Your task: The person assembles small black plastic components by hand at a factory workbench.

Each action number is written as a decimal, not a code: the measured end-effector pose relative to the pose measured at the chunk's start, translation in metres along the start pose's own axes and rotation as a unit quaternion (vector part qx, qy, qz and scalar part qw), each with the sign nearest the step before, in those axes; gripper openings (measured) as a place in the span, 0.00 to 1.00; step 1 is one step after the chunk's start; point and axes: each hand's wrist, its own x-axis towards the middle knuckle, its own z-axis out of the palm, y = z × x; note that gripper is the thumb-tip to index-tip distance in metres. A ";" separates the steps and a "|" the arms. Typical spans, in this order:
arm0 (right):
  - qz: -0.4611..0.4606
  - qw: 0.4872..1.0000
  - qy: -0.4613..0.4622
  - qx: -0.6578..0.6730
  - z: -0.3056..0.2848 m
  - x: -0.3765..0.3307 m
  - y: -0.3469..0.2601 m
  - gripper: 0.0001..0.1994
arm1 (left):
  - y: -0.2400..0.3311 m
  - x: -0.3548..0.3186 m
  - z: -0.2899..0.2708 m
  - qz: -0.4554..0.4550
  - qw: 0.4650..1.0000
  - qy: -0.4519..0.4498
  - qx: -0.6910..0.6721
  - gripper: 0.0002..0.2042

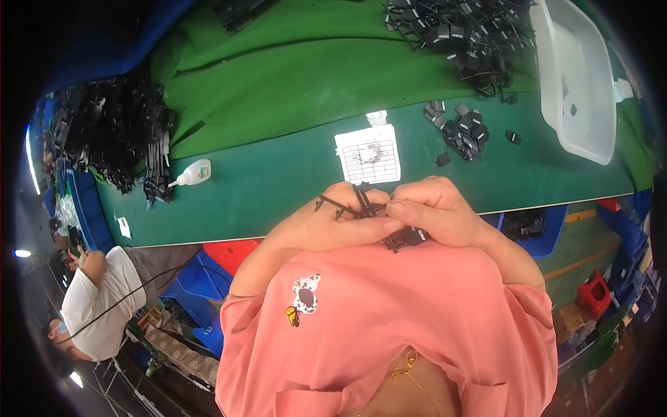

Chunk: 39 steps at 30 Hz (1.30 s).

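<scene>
Black frame [364, 199] in both hands [340, 226], by edge of tabletop [264, 187]

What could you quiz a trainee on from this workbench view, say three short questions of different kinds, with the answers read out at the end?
1. True or false: the translucent bin sits to the left of the printed sheet.

2. Multiple choice: what colour is the squeeze bottle?
A. Red
B. White
C. Black

3. Short answer: what do the left hand and right hand meet around, in front of the person's chest?

Key:
1. False; the bin is to the right of the sheet.
2. B.
3. A slender black part, with thin arms jutting out past the left hand's fingers.
</scene>
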 end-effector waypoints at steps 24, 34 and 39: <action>0.057 0.982 0.035 0.175 -0.012 -0.012 -0.005 0.11 | -0.001 -0.011 -0.002 0.029 0.988 0.090 -0.121 0.10; 0.146 0.988 0.044 0.020 -0.002 0.002 -0.025 0.20 | 0.000 -0.005 0.002 0.009 0.991 0.133 0.013 0.08; 0.104 0.994 0.023 -0.026 -0.006 0.005 -0.022 0.17 | 0.001 -0.001 -0.001 0.004 0.991 0.136 0.012 0.07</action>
